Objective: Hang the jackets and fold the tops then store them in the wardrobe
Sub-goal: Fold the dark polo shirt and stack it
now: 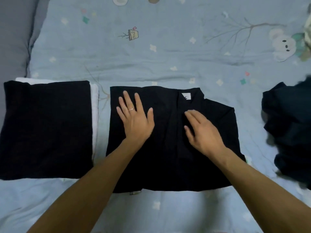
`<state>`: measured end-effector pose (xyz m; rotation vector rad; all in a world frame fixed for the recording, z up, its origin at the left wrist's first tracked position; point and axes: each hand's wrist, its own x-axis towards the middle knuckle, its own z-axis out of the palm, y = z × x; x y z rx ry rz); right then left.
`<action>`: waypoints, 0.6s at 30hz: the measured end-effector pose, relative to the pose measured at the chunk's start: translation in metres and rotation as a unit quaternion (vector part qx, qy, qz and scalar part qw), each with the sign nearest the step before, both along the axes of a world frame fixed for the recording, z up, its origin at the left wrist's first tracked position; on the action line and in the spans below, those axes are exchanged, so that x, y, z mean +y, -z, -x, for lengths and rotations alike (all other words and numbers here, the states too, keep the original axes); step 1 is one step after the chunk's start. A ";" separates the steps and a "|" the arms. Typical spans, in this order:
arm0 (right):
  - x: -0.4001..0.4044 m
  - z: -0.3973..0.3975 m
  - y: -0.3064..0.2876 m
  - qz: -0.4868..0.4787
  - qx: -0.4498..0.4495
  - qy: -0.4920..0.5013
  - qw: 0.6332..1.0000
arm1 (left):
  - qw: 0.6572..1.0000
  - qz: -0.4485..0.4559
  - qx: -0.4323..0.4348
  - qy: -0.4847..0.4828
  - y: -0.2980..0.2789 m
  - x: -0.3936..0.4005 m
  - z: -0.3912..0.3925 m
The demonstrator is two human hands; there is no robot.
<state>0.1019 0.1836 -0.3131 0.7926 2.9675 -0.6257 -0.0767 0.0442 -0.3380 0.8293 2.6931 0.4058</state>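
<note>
A black top (171, 165) lies partly folded on the bed in front of me, its white neck label up at the far edge. My left hand (134, 120) presses flat on its left half, fingers spread and straight. My right hand (202, 130) rests flat on the right half, near the middle fold, fingers straight and a little blurred. To the left sits a folded black top (45, 128) stacked on a folded white one (95, 106). A rumpled dark garment (289, 130) lies at the right edge.
The bed is covered by a light blue quilt (159, 56) printed with trees and bears. A grey pillow (13, 36) lies at the far left. A pale bundle (308, 32) shows at the far right edge.
</note>
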 end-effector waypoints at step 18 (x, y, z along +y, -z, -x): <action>0.104 -0.075 -0.019 0.360 0.130 0.423 0.822 | 0.974 0.117 0.010 0.193 -0.019 0.045 -0.106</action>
